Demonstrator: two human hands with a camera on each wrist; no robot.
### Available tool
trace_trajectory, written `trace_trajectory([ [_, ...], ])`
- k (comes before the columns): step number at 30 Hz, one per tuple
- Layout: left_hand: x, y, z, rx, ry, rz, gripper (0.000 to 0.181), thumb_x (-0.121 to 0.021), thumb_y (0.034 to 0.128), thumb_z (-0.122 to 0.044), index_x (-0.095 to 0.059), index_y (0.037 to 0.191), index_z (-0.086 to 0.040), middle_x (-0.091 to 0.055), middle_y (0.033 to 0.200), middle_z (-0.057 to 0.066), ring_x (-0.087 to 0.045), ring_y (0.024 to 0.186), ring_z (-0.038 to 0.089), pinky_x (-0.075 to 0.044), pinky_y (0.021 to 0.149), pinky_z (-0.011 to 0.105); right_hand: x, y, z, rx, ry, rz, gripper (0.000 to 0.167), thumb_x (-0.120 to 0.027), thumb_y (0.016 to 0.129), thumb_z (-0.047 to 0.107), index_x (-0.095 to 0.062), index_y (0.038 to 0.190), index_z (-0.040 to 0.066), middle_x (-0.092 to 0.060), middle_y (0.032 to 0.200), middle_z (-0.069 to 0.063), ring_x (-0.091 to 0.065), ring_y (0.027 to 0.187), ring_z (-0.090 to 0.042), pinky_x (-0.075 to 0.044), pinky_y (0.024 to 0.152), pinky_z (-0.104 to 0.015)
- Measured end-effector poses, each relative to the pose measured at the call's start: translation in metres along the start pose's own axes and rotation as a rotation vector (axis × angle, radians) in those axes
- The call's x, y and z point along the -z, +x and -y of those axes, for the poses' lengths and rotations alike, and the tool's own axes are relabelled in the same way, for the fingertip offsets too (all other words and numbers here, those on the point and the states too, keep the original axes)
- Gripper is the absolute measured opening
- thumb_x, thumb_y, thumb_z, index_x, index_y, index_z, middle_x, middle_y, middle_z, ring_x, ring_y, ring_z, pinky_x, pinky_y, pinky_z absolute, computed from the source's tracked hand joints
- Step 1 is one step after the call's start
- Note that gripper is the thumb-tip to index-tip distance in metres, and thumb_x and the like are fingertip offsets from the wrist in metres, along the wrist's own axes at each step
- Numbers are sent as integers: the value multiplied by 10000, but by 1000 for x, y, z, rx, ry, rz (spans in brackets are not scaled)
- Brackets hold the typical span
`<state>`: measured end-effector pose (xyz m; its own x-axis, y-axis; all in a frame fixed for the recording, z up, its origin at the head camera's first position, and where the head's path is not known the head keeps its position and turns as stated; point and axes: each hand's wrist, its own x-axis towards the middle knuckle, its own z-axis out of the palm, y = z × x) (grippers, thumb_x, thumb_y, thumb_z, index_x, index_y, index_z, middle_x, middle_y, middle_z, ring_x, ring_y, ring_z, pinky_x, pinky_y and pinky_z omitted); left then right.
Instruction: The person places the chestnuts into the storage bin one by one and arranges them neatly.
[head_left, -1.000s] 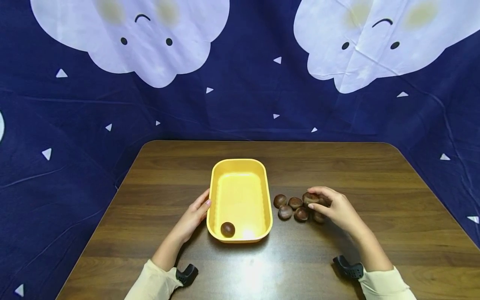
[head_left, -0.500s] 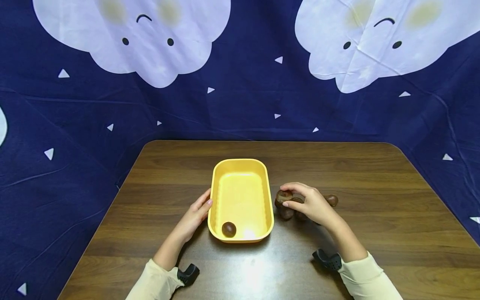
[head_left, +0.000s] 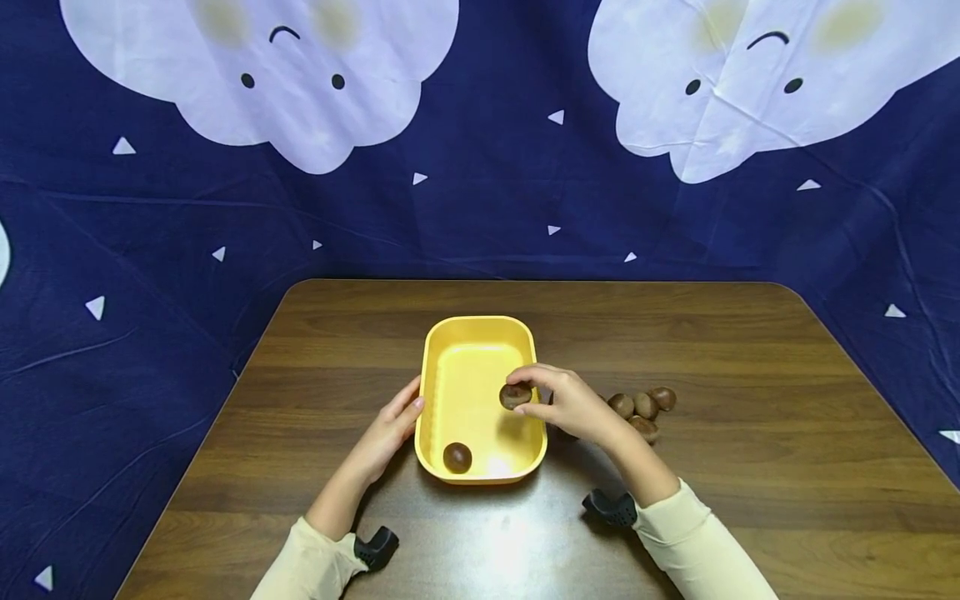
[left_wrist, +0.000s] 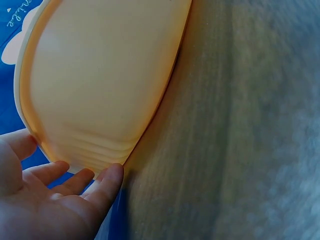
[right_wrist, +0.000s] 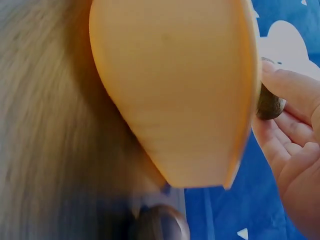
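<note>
Right hand [head_left: 573, 406]: pinches round brown chestnut [head_left: 515, 396]
Tray [head_left: 480, 375]: yellow, rounded-rectangular, probably plastic, beneath that hand
Left hand [head_left: 388, 433]: relaxed fingers touching tray's side

Your left hand [head_left: 390, 429] is resting against the left outer wall of the yellow tray [head_left: 480, 481], its fingers [left_wrist: 111, 180] lightly bent and touching that wall, its thumb lying close to the rim. Your left forearm is slanting in from the tray's near left, the wrist lying below the hand. Your right hand [head_left: 573, 407] is reaching across the tray's right rim, thumb [right_wrist: 295, 87] and fingers forming a pinch above its inside. Your right forearm is angling in from the tray's near right.
</note>
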<state>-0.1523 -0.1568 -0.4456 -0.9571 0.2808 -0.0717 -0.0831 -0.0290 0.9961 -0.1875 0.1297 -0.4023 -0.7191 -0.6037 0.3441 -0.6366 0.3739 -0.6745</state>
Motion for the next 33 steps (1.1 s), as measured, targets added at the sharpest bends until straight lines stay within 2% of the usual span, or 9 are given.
trace_trajectory([
  [3, 0, 0, 0, 0, 4, 1, 518, -413, 969, -223, -224, 1419, -48, -224, 1437, 170, -337, 1223, 313, -298, 993, 439, -7, 8, 2, 33, -27, 26, 342, -730, 755, 140, -610, 1074, 103, -600, 1004, 41, -534, 908, -91, -456, 809, -319],
  [10, 0, 0, 0, -1, 8, -7, 519, -419, 966, -227, -231, 1419, -55, -240, 1433, 157, -353, 1210, 292, -314, 985, 427, -22, 25, 8, 53, 0, 109, 310, -711, 775, 130, -603, 1061, 84, -603, 1029, 17, -535, 951, -97, -431, 859, -255],
  [15, 0, 1, 0, -6, 0, 6, 524, -415, 968, -228, -220, 1419, -47, -228, 1437, 161, -335, 1226, 305, -306, 991, 427, -32, 33, 13, 67, -43, 165, 320, -712, 775, 133, -603, 1071, 76, -601, 1051, 6, -529, 987, -106, -412, 891, -253],
  [23, 0, 1, 0, -15, -17, 15, 531, -406, 970, -215, -198, 1420, -24, -216, 1436, 188, -316, 1236, 337, -288, 997, 459, -48, 44, 14, 86, -89, 249, 303, -695, 791, 128, -600, 1074, 78, -601, 1057, 3, -523, 996, -94, -398, 897, -231],
  [33, 1, 1, 1, -9, -3, 22, 534, -402, 972, -221, -189, 1423, -29, -201, 1443, 178, -304, 1244, 322, -285, 1000, 454, -63, 56, 14, 42, -84, 338, 275, -689, 798, 126, -610, 1059, 95, -602, 1028, 30, -521, 956, -53, -406, 862, -192],
])
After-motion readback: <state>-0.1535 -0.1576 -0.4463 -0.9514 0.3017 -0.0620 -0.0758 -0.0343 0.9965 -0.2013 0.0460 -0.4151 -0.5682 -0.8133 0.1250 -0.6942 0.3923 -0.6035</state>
